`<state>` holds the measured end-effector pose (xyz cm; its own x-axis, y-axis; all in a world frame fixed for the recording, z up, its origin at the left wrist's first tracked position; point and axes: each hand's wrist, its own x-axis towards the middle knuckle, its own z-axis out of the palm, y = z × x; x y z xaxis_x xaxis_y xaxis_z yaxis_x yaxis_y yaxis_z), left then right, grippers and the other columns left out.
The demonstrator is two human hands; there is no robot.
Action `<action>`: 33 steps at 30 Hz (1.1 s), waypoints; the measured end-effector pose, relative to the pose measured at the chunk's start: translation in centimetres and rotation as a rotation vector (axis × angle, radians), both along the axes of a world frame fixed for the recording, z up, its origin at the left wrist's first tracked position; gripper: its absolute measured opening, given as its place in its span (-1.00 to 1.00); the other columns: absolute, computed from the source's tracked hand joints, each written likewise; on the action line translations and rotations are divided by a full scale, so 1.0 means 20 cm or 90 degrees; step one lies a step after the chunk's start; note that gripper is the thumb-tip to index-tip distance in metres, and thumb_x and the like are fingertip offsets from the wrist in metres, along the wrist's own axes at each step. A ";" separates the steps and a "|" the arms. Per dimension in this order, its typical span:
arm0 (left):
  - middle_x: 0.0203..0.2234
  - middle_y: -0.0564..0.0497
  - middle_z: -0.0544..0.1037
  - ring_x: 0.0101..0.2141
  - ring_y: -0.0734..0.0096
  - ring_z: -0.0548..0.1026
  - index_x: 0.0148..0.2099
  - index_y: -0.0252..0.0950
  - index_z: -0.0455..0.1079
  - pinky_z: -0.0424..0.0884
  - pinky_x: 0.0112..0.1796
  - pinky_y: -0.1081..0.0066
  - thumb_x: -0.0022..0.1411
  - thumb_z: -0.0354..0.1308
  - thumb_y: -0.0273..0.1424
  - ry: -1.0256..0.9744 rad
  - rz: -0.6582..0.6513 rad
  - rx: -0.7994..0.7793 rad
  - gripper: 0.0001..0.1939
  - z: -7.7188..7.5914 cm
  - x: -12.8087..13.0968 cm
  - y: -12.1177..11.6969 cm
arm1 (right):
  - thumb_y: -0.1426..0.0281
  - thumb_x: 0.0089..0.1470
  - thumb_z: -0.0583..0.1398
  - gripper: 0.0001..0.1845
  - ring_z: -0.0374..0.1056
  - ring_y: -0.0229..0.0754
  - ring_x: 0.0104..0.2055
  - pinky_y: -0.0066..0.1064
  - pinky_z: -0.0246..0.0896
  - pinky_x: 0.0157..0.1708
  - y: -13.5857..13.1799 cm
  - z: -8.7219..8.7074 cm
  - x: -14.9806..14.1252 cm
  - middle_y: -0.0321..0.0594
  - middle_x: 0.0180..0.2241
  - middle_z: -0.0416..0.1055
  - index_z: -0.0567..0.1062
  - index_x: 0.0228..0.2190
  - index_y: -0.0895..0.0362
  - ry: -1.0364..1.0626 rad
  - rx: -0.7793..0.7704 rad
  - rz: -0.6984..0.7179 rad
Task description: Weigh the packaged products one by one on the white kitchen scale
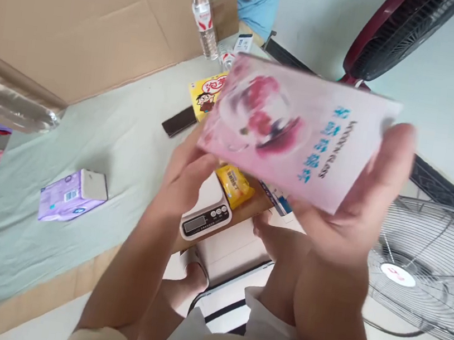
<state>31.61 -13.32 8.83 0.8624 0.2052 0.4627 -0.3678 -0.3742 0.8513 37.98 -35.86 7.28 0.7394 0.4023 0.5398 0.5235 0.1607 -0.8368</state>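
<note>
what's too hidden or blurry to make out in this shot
- Head view: small print on the pink box, blurred.
- Head view: yellow box, partly behind the pink box.
- Head view: the other person, head cut off by the top edge.
- Head view: scale readout, too small.

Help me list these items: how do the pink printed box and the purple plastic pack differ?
The pink printed box is held up by the left hand and right hand; the purple plastic pack lies on pale green cloth. The box shows a pink picture; the pack, a small whitish label. Both carry printing.
</note>
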 end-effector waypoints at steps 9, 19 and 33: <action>-0.32 0.01 0.51 -0.21 0.31 0.57 -0.22 -0.24 0.50 0.58 -0.06 0.20 0.41 0.17 -0.25 0.127 -0.156 -0.045 -0.80 0.22 0.70 -0.32 | 0.11 0.21 0.27 -0.05 -0.51 0.20 0.65 0.29 -0.19 0.58 -0.15 -0.03 0.20 -0.58 0.55 -0.31 -0.09 0.44 -0.44 0.024 0.031 -0.210; -0.50 0.02 0.32 -0.33 0.24 0.48 -0.41 -0.22 0.31 0.56 -0.05 -0.19 0.11 0.39 0.24 0.257 0.013 -0.019 -0.36 0.05 0.75 -0.09 | 0.22 0.09 0.39 0.05 -0.11 0.28 0.59 0.36 0.15 0.44 -0.10 -0.20 0.30 -0.27 0.50 -0.01 0.03 0.45 -0.35 0.049 -0.034 -0.169; -0.51 -0.02 0.46 -0.15 0.03 0.52 -0.39 -0.15 0.42 0.56 0.02 -0.15 0.01 0.40 0.29 0.236 -0.008 0.035 -0.39 0.01 0.86 -0.07 | 0.24 0.05 0.39 0.08 -0.14 0.33 0.59 0.29 0.23 0.41 -0.11 -0.25 0.33 -0.26 0.51 -0.09 0.02 0.45 -0.35 0.065 -0.048 -0.168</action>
<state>48.73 -14.82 9.01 0.9756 0.1775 0.1292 -0.0434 -0.4210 0.9060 44.57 -38.07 2.37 0.8731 0.2245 0.4328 0.4510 -0.0346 -0.8919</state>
